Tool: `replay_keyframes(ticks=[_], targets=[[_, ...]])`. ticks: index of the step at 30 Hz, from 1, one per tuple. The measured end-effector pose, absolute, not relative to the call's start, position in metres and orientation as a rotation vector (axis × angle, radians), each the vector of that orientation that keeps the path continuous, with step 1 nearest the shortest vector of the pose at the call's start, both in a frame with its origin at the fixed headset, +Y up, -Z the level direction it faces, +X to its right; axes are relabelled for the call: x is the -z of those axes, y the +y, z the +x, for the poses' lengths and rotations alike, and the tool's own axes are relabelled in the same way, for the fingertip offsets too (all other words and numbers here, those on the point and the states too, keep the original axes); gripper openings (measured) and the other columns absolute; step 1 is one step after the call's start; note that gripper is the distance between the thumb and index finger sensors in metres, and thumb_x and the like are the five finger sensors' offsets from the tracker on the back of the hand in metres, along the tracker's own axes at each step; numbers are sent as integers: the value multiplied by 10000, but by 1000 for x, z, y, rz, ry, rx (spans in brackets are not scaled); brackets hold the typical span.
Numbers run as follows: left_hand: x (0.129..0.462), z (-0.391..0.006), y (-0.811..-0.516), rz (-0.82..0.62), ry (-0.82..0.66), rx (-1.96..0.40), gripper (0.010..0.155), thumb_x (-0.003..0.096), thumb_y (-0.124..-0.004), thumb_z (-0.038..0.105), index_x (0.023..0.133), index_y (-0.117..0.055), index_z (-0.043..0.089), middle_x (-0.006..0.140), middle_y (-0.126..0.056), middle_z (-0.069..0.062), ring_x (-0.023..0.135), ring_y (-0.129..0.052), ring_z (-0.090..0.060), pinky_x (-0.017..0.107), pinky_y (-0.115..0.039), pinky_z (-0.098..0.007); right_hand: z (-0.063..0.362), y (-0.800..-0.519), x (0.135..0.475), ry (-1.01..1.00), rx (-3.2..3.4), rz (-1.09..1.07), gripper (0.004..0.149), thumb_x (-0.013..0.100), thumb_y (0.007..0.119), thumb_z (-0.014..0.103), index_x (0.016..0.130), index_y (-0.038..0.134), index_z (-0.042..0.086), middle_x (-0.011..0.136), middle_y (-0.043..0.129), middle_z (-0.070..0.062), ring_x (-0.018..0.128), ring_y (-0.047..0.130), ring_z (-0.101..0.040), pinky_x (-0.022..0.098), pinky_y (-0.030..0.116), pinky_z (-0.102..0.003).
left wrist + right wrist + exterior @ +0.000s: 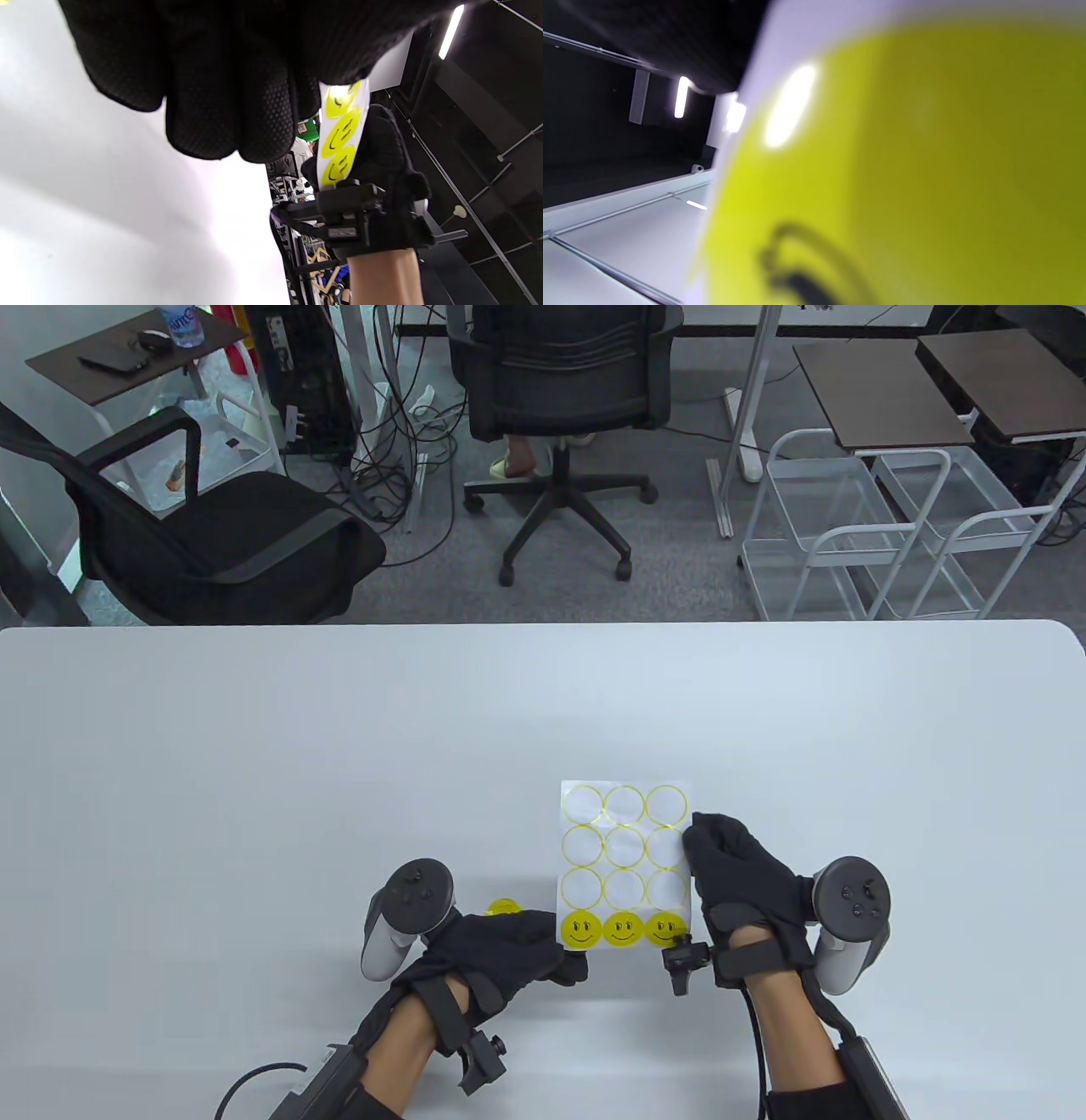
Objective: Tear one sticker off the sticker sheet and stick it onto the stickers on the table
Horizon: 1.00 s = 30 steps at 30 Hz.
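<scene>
Nearest me, the black-gloved left hand (501, 950) is reaching in at the white sticker sheet's (626, 865) near-left corner, fingers bunched at the leftmost yellow smiley sticker (581, 930); whether they are pinching it I cannot tell. At three o'clock, the black-gloved right hand (742, 882) is gripping the sheet's right edge, its long axis running toward twelve. Behind the left hand, small yellow stickers (502, 907) are lying on the white table (254, 780).

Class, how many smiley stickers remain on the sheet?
3, along the sticker sheet's near edge: left, middle, right. Nine spots are peeled.
</scene>
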State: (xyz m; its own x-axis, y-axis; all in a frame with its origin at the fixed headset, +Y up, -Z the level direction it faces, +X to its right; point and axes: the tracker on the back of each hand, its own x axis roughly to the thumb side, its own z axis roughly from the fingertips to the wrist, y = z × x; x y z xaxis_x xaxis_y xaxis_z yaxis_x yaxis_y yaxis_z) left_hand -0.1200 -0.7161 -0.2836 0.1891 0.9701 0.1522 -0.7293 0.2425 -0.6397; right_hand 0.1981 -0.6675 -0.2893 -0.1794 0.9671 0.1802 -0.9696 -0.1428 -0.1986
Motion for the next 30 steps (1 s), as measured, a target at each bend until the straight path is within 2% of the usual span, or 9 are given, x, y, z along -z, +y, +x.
replay_keyframes(ticks=[8,24,28,30], targets=[[282,-115,-712,-500,-659,-1211,447,540,-746,299,923,-801,75,844,-999,-134,753,-1016,-381,627,-791,-582,198,-668,292,-309,-1760,-8,407,488,818,373,756,893,74,402,926,27,150,865,-101,52,784,-319],[281,-117,-703,-322,-648,-1181,419,509,-763,338,835,-878,102,693,-1076,-70,612,-1093,-314,563,-870,-537,192,-685,304,-229,-1857,-95,412,492,813,373,762,888,71,411,929,23,155,869,-110,58,785,-327],[281,-121,-701,-280,-621,-1188,418,501,-777,343,812,-900,92,647,-1095,-68,555,-1119,-300,517,-906,-529,190,-690,308,-162,-1887,-120,438,502,807,369,807,865,59,458,941,-7,185,883,-139,86,793,-351],[282,-124,-700,-251,-604,-1185,420,498,-780,349,800,-907,87,621,-1104,-63,521,-1134,-286,483,-934,-520,189,-687,307,-131,-1936,-123,532,504,812,406,879,804,29,533,934,-50,232,888,-165,125,797,-371]])
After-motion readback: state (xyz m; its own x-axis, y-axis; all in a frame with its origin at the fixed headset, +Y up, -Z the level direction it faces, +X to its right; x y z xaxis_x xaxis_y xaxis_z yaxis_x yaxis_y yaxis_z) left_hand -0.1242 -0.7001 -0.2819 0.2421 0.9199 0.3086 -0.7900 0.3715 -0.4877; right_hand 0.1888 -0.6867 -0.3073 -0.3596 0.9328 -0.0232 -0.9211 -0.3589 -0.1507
